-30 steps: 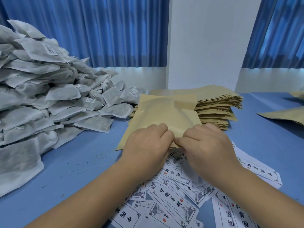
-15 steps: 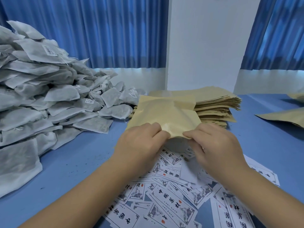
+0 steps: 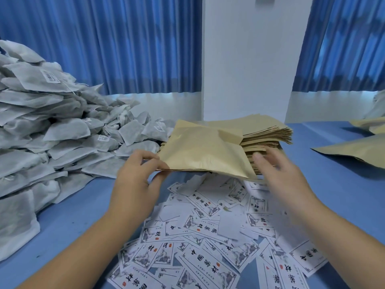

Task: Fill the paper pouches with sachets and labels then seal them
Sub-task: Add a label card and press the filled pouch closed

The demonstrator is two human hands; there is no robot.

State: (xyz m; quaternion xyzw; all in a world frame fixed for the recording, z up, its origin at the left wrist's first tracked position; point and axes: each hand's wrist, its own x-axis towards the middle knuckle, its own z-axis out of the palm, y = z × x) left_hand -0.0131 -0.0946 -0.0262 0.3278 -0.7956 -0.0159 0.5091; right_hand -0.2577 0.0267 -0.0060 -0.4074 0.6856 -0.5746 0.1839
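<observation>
1. One paper pouch [image 3: 200,151] is held in front of the pouch stack [image 3: 268,132], raised off the blue surface [image 3: 333,184].
2. Its near-left corner is pinched between thumb and fingers of the left hand [image 3: 135,180].
3. The right hand [image 3: 281,178] is spread and slack, grasping nothing, just before the stack's front edge. Contact with the stack cannot be told, as the hand is blurred.
4. The sachets [image 3: 52,132] are heaped left of the stack.
5. The labels [image 3: 208,230] are scattered in front of the stack.
6. Further pouches [image 3: 354,151] are laid right of the stack, well apart.
</observation>
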